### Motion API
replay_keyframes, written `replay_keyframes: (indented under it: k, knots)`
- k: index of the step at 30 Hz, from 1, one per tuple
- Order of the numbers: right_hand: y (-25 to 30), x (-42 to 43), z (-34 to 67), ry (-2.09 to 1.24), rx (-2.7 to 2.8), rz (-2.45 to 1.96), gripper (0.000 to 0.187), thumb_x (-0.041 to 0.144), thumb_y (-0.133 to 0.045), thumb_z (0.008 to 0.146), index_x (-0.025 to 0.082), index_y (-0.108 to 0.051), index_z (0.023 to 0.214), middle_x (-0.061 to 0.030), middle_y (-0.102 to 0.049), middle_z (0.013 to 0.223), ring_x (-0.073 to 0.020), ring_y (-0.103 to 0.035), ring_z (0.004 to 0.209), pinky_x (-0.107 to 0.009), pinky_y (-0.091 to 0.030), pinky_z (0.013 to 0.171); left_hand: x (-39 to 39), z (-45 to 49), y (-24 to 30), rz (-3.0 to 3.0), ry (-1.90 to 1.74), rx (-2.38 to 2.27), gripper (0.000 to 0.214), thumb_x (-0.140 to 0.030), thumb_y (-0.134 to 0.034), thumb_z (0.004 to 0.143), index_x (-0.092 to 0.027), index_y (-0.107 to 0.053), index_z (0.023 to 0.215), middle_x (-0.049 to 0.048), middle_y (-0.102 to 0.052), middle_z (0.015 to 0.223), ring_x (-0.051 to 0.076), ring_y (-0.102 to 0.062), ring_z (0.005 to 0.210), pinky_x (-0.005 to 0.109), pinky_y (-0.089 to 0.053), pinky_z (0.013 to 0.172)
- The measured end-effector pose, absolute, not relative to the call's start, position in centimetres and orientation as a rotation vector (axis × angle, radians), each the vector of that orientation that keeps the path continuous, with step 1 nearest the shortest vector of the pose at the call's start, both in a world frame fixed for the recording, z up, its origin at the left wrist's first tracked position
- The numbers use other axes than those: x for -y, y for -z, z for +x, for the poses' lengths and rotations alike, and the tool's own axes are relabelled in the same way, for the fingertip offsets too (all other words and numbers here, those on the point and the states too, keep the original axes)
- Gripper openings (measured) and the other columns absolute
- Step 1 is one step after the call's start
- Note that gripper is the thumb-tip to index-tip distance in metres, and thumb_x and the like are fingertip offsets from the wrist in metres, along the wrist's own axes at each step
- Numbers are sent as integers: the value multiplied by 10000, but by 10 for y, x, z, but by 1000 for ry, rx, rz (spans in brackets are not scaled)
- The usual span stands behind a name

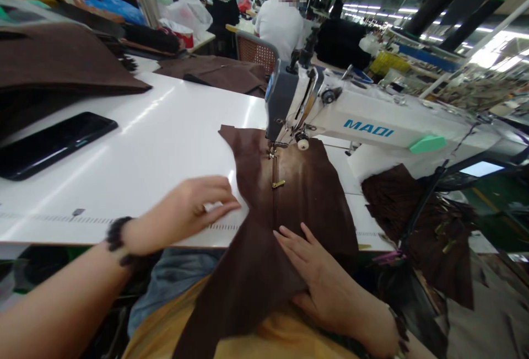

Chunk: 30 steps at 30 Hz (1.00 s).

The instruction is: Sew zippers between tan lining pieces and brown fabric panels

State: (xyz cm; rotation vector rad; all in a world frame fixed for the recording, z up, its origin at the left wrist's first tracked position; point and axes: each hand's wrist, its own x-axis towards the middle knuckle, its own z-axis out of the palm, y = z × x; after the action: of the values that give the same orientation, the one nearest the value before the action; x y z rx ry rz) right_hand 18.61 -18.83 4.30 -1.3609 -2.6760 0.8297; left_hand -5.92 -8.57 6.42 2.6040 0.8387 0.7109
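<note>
A brown piece (322, 199) lies on the white surface (165, 160), its upper part under the head of the sewing machine (359, 113) and its lower part draped over the front edge onto the person's lap. A zip (275, 167) runs down it from the presser foot (271, 155), with a brass-coloured pull (279, 184) just below the foot.

The right hand (320, 273) rests on the piece below the pull, palm down; its fingers are extended and slightly apart, clamped on nothing. The left hand (194, 204) is just beside the piece's left edge, its fingers curled and the tips close to the thumb; whether they meet or pinch the edge, I cannot tell. A dark bracelet (118, 235) circles the left wrist.

A black phone (61, 141) lies on the surface at far left, near a brown stack (61, 55). More brown pieces (223, 72) lie behind the machine head. To the right of the brown piece is a brown pile (417, 221). Farther back, a flask (145, 0) stands near a clear bag (188, 14), and a person in white (281, 28) sits on a chair (258, 50), back turned.
</note>
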Motion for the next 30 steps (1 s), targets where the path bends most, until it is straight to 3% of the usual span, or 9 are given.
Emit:
replay_keyframes:
  k: [2,4,7,11,14,16,19,24,30]
  knots:
    - [-44,188,185,-823,2730,-1370,690,467,-488,851,157,-232,1412,-68,-249,1437,-219,-140,1347,-507,-30,1105,68,-69,-90,2541,-753,-1003,224,-241,-426,927,-120,-607,876,-6,-614,886,80,-558,821,161,-396,745]
    - [-46,187,185,-841,2733,-1362,769,609,-482,812,189,-240,1410,-49,-218,1448,-213,-121,1351,-490,-24,1108,58,-63,-101,2575,-571,-847,248,-262,-402,939,-140,-609,999,3,-605,1072,97,-554,975,187,-377,872]
    - [-53,185,188,-919,2714,-1381,811,691,-454,777,187,-292,1391,-55,-251,1436,-212,-158,1344,-475,-61,1113,63,-34,-86,2678,-145,-556,309,-354,-457,910,-171,-583,1125,33,-580,1164,139,-565,1013,217,-406,885]
    - [-58,174,188,-898,2602,-1424,474,450,-399,919,229,-382,1339,-21,-398,1361,-173,-327,1273,-445,-230,1092,87,-12,-42,2940,22,-695,584,-533,-598,755,-155,-540,1196,119,-574,1098,264,-556,937,351,-474,751]
    - [-46,152,185,-590,2402,-1465,356,272,-387,925,158,-480,1249,-82,-390,1357,-168,-380,1230,-365,-339,1043,97,-16,-25,3006,-35,-755,672,-573,-606,720,-147,-509,1231,145,-549,1122,278,-538,932,375,-473,735]
    - [-31,135,184,-342,2319,-1470,348,220,-404,905,101,-498,1218,-125,-355,1371,-193,-336,1258,-372,-334,1046,98,-20,-21,2997,-82,-745,653,-552,-608,732,-143,-509,1232,146,-532,1166,281,-518,1007,387,-451,821]
    - [-9,114,184,-174,2364,-1466,358,168,-414,889,92,-483,1232,-117,-421,1326,-213,-346,1249,-440,-314,1052,99,-16,-22,2977,-120,-705,709,-565,-640,691,-89,-532,1205,173,-510,1225,298,-468,1132,391,-387,951]
    - [-1,108,191,-193,2457,-1449,381,143,-384,891,98,-462,1261,-112,-449,1301,-205,-381,1222,-464,-316,1048,109,1,-24,2955,-71,-823,827,-650,-655,585,2,-594,1091,237,-547,1177,308,-508,1121,347,-423,944]
    - [-4,111,193,-244,2447,-1459,396,146,-400,883,89,-454,1271,-124,-458,1278,-213,-379,1221,-482,-303,1054,118,-1,-7,3117,-181,-769,686,-556,-562,771,38,-570,1114,280,-505,1210,328,-494,1148,369,-433,947]
